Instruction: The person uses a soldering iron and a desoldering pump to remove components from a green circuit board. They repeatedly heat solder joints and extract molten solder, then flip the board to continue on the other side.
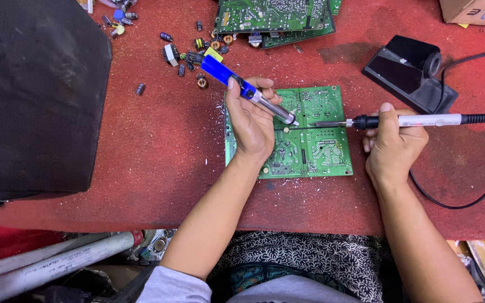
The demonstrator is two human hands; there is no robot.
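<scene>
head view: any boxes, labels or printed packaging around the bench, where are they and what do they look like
Brown cardboard box: top right corner on the red bench, cut off by the frame, dark print on its side.
White plastic pipe: bottom left below the bench edge, long round tube with a line of small dark print.
No screens or signs in view.
</scene>
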